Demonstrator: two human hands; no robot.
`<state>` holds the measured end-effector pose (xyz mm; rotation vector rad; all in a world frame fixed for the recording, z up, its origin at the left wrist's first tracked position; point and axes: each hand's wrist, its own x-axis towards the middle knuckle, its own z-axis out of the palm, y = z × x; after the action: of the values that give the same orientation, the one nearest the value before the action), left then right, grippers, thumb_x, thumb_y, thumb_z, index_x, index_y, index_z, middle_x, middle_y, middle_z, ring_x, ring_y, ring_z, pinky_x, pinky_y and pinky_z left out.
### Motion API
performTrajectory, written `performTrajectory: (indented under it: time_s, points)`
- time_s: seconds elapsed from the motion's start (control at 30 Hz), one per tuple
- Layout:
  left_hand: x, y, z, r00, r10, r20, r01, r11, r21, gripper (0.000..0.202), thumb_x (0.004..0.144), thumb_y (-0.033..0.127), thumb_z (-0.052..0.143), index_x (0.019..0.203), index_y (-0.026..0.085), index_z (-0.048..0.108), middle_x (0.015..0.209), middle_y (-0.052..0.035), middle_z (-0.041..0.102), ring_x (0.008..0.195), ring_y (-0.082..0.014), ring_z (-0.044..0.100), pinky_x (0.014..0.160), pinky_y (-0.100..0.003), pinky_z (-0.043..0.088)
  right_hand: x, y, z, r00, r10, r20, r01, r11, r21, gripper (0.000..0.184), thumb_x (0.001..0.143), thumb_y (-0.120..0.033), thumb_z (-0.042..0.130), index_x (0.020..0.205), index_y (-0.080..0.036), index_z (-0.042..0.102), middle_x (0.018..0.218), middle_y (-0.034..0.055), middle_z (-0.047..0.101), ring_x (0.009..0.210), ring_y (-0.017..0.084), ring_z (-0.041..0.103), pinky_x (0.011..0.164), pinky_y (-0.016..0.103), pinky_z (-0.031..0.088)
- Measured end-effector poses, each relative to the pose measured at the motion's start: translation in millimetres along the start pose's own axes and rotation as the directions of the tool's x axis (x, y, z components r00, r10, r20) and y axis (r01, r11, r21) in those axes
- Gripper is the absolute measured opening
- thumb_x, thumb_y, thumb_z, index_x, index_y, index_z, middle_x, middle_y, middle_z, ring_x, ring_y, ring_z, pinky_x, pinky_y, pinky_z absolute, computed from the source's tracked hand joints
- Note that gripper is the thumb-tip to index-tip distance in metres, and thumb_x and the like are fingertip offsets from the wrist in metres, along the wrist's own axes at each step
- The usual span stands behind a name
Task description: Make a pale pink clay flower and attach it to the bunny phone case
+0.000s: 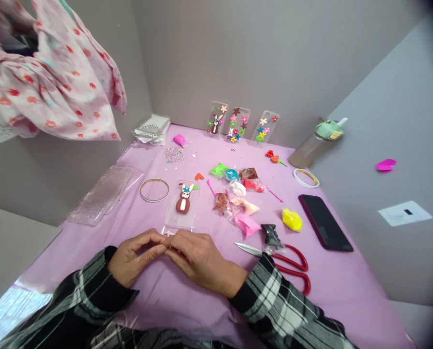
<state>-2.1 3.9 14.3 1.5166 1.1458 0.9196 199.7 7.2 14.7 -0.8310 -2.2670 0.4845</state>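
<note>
My left hand (pixel 138 257) and my right hand (pixel 202 257) meet over the front of the table, fingertips pinched together. Whatever lies between the fingers is too small or hidden to make out. Just beyond them is a clear phone case (pixel 171 220) lying flat, decorated with a brown and white clay rabbit (pixel 182 202) that has a blue flower on its head. A small pale piece (pixel 169 233) shows at the case's near end, partly covered by my right hand.
Right of the case lie several bagged clay lumps, including pink (pixel 247 225) and yellow (pixel 292 220). Red-handled scissors (pixel 303 259) rest by my right sleeve, with a phone (pixel 325 223) beyond. A bangle (pixel 154 199) sits left. A bottle (pixel 307 148) and decorated cases (pixel 238 126) stand behind.
</note>
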Motion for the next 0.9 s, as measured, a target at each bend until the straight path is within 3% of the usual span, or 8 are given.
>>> performTrajectory:
  time_s: [0.9]
  points:
    - [-0.2, 0.4, 0.4, 1.0, -0.01, 0.001, 0.01, 1.0, -0.015, 0.013, 0.086, 0.03, 0.067, 0.08, 0.022, 0.075, 0.077, 0.0007, 0.072, 0.076, -0.0166, 0.067, 0.077, -0.025, 0.054, 1.5, -2.1, -2.9, 1.0, -0.022, 0.015, 0.022, 0.998, -0.051, 0.024, 0.109, -0.03, 0.041, 0.106, -0.017, 0.062, 0.085, 0.0043, 0.068, 0.074, 0.015, 0.062, 0.064, 0.024, 0.047]
